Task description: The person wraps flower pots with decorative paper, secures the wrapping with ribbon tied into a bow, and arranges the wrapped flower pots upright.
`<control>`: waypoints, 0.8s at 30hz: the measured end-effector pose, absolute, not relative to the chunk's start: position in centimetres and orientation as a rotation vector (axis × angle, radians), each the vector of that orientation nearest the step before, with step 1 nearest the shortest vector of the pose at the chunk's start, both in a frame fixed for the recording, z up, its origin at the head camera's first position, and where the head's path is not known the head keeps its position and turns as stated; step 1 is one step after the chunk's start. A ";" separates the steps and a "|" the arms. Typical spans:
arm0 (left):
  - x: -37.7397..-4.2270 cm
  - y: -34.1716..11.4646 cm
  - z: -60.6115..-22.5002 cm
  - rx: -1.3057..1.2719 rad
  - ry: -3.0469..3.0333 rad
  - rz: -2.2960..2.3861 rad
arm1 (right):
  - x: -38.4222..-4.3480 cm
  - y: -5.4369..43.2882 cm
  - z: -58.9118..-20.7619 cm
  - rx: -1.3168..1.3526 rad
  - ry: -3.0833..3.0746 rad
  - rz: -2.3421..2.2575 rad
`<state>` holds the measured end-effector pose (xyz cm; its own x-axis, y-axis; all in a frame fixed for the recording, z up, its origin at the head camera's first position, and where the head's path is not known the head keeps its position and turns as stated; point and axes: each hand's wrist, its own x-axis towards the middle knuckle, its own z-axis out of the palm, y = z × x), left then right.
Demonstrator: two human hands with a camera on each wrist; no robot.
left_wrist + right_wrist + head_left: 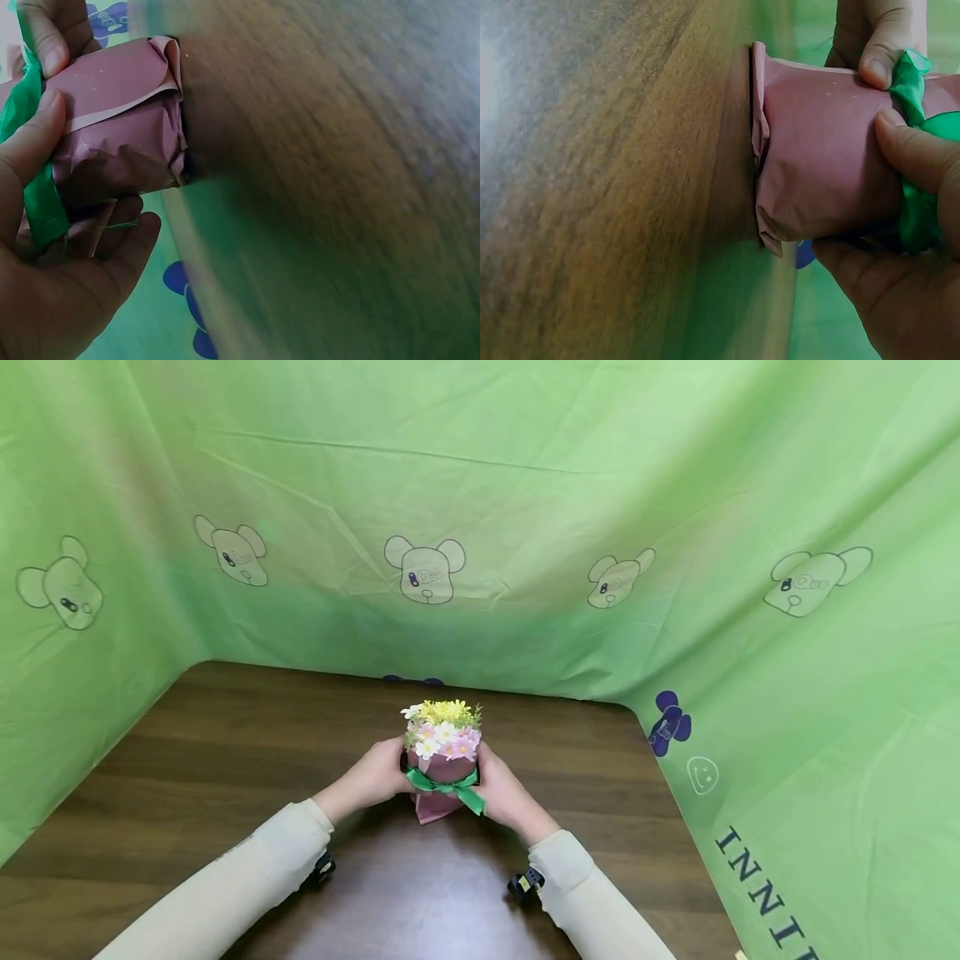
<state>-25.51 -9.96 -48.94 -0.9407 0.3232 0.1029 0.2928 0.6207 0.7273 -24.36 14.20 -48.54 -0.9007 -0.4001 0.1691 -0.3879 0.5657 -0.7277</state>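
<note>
A small bouquet (442, 735) of yellow, white and pink flowers stands upright between both hands in the head view. Dusty-pink wrapping paper (825, 150) surrounds its lower part, and a green ribbon (446, 783) is tied in a bow at the front. From the left, my left hand (384, 771) grips the wrapped bouquet, thumb at the ribbon. My right hand (504, 789) holds it from the opposite side, its thumb also by the ribbon. In the left wrist view the folded bottom of the paper (180, 112) is right at the table surface.
The brown wood-grain table (247, 735) extends around the bouquet. Green fabric (517, 468) printed with bear heads encloses it at the back and both sides. Dark wrist devices (525, 883) sit at the cuffs of the pale sleeves (262, 860).
</note>
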 end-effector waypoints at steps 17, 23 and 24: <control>-26.3 -10.2 -49.3 0.530 2.729 1.255 | -25.0 14.2 -48.6 -0.652 2.777 -1.237; -26.4 -10.0 -49.1 0.566 2.719 1.238 | -25.2 14.5 -48.5 -0.642 2.782 -1.218; -26.3 -10.0 -49.0 0.567 2.715 1.238 | -25.2 14.5 -48.5 -0.643 2.780 -1.216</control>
<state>-26.35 -9.99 -49.03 -0.9251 0.3750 0.0589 0.2904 0.5992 0.7461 -25.24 14.55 -48.51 -0.9133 -0.3871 0.1267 -0.3558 0.6068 -0.7108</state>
